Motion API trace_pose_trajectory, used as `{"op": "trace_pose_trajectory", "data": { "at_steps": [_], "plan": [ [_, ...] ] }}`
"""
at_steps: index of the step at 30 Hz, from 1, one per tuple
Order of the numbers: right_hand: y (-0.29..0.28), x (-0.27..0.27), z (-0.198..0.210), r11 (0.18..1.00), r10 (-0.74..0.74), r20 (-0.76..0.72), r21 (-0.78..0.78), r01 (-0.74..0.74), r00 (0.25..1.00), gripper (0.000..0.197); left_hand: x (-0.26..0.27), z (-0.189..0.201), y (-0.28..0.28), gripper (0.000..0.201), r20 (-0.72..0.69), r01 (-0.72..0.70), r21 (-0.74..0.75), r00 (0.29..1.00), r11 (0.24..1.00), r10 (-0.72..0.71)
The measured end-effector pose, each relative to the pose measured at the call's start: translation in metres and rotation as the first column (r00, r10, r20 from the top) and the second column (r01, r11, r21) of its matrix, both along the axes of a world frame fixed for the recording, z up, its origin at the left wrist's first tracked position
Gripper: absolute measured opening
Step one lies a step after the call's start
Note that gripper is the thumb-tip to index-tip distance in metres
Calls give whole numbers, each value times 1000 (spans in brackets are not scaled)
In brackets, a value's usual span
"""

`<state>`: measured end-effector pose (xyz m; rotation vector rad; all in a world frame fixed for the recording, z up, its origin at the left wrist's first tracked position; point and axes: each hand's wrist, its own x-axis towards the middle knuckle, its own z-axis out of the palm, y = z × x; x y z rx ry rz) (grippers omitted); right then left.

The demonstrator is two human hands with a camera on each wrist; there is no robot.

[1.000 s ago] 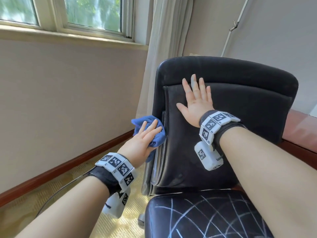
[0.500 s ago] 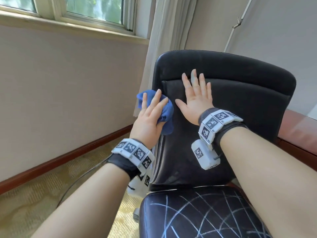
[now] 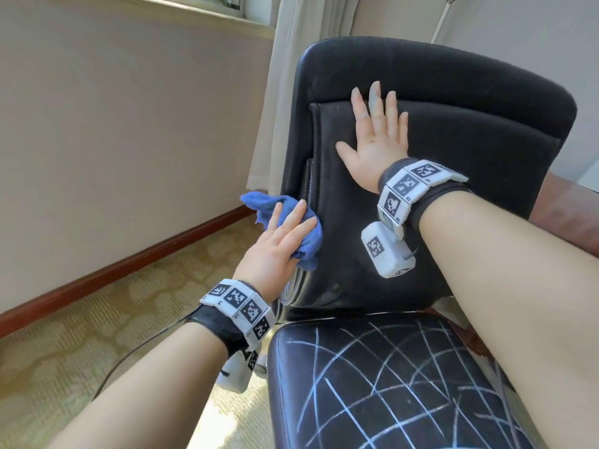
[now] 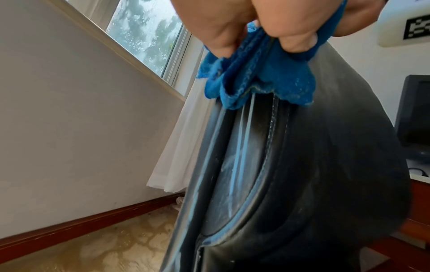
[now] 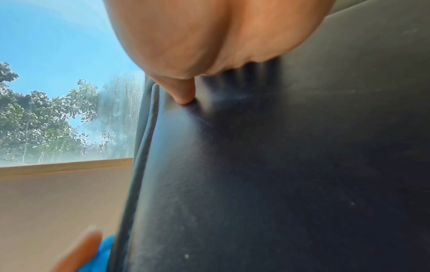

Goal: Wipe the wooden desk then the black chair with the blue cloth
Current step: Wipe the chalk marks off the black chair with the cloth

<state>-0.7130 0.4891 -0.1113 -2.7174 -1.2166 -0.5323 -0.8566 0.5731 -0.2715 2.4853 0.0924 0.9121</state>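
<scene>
The black chair's backrest (image 3: 453,108) stands before me, its seat (image 3: 372,384) below with pale scratch lines. My left hand (image 3: 278,244) holds the blue cloth (image 3: 262,202) against the backrest's left edge, about halfway up. In the left wrist view the thumb and fingers (image 4: 232,18) pinch the cloth (image 4: 267,77) around the rim of the chair (image 4: 325,165). My right hand (image 3: 376,144) lies flat with spread fingers on the upper backrest. Its palm (image 5: 221,36) presses the leather (image 5: 279,184). The wooden desk (image 3: 580,205) shows behind the chair at right.
A beige wall (image 3: 129,124) with a window sill and a white curtain (image 3: 291,43) stand left of the chair. Patterned carpet (image 3: 97,319) and a red-brown baseboard (image 3: 129,264) lie below. A dark monitor (image 4: 414,110) sits at the right.
My left hand first slid the cloth up the backrest's left edge, then back down it to about mid-height. The right hand has stayed flat on the backrest.
</scene>
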Motion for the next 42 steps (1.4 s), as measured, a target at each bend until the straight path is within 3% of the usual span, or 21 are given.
{"op": "trace_pose_trajectory", "data": {
  "at_steps": [2, 5, 9, 12, 16, 30, 34, 37, 42],
  "plan": [
    [0, -1, 0, 1000, -1, -6, 9, 1, 1000, 71, -7, -3, -4, 57, -60, 2, -9, 998, 1000, -3],
    [-1, -4, -2, 999, 6, -10, 43, -6, 1000, 71, -14, 7, -6, 61, -137, -17, -146, 991, 989, -3],
    [-2, -8, -4, 998, 33, -8, 54, -33, 999, 71, -10, 39, 2, 58, 188, -37, -190, 979, 981, 73],
    [0, -10, -5, 997, 41, 0, 66, -41, 999, 71, 3, 48, 1, 64, 140, -74, -179, 985, 981, 100],
    [0, -7, -5, 997, 37, -5, 74, -36, 999, 71, 11, 18, -13, 59, 158, -96, -92, 981, 991, 110],
    [6, -21, -40, 982, -48, 19, 183, 43, 999, 71, -6, -53, -20, 61, 24, -11, -291, 1000, 957, 19],
    [3, -37, -67, 988, -75, -46, 130, 80, 996, 81, -13, -56, -23, 64, -49, 9, -361, 998, 932, -29],
    [-4, -42, -75, 987, -17, -74, 157, 29, 997, 80, -19, -42, -22, 62, -61, -10, -426, 998, 905, -18],
    [-28, -36, -86, 953, 113, -133, 296, -69, 985, 70, -17, -6, -12, 59, 200, 17, -499, 975, 866, 97]
  ]
}}
